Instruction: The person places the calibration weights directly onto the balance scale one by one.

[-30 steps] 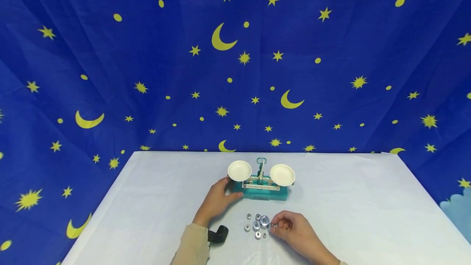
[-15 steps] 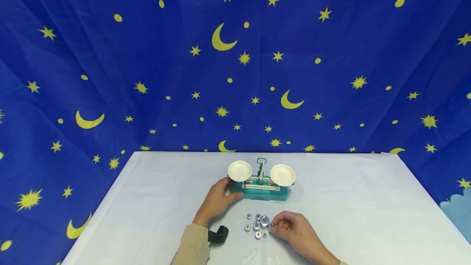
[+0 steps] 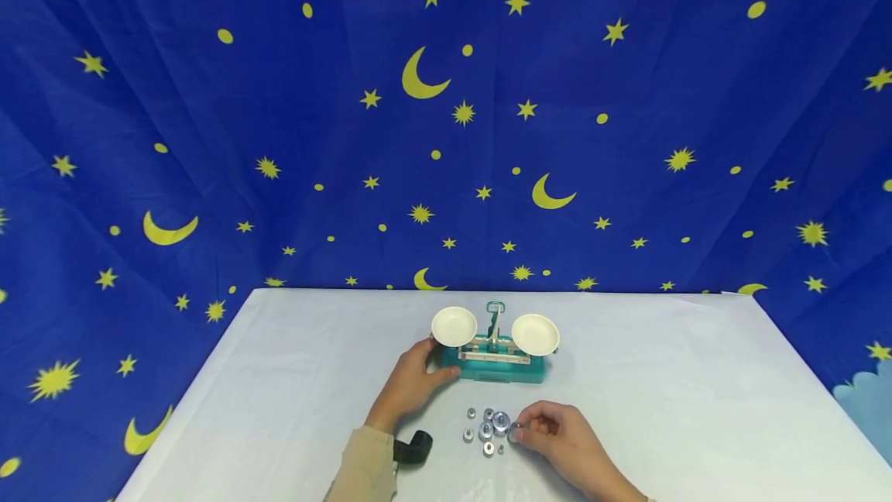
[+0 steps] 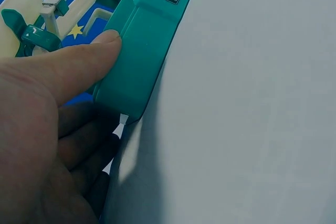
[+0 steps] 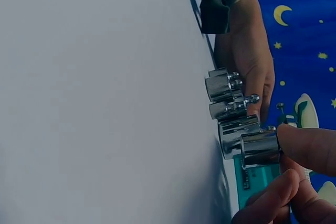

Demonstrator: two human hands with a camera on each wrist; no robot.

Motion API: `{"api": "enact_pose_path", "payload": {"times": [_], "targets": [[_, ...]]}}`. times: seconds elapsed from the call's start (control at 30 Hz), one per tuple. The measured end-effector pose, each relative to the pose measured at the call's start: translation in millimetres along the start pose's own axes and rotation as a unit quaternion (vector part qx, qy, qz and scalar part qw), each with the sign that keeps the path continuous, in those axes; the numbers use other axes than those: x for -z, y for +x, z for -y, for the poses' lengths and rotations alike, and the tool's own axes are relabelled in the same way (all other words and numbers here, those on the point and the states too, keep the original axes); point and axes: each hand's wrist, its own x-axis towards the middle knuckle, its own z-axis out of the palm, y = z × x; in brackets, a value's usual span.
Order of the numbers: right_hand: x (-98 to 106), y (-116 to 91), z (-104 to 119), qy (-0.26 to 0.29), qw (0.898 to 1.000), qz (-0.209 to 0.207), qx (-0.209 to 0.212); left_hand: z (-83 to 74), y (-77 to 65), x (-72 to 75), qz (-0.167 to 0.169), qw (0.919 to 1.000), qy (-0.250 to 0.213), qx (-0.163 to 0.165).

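A green student balance (image 3: 498, 370) with two white pans stands near the middle of the table. My left hand (image 3: 411, 382) grips its left end; in the left wrist view the thumb (image 4: 92, 59) lies on the base and the other fingers are in shadow at its end. Below the balance, my right hand (image 3: 560, 436) pinches a shiny metal balance weight (image 5: 261, 149) by its top, thumb and fingertips together. That weight overlaps a larger weight (image 5: 229, 140) in the right wrist view. Several more weights stand upright to its left, including a large one (image 3: 501, 422) and a tiny one (image 3: 500, 449).
Both pans, the left pan (image 3: 454, 327) and the right pan (image 3: 535, 335), hold nothing. A white cloth covers the table (image 3: 662, 378). Behind it hangs a blue curtain (image 3: 334, 122) with yellow moons and stars. The left wrist wears a black strap device (image 3: 413, 448).
Both hands keep their places on the balance and the weight. The whole scene sits slightly lower in the head view.
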Motion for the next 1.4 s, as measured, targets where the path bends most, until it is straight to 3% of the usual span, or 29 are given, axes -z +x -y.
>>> {"api": "enact_pose_path", "payload": {"times": [0.27, 0.67, 1.4], "targets": [[3, 0, 5, 0.003, 1.000, -0.005, -0.004, 1.3, 0.8, 0.1, -0.001, 1.0000, 0.007, -0.004], [8, -3, 24, -0.003, 0.998, -0.031, 0.049, -0.9, -0.3, -2.7, -0.002, 0.9999, 0.014, -0.003], [10, 6, 58, 0.019, 0.988, -0.120, 0.094, 1.6, 0.5, -2.5, -0.006, 0.9998, 0.019, 0.001]]}}
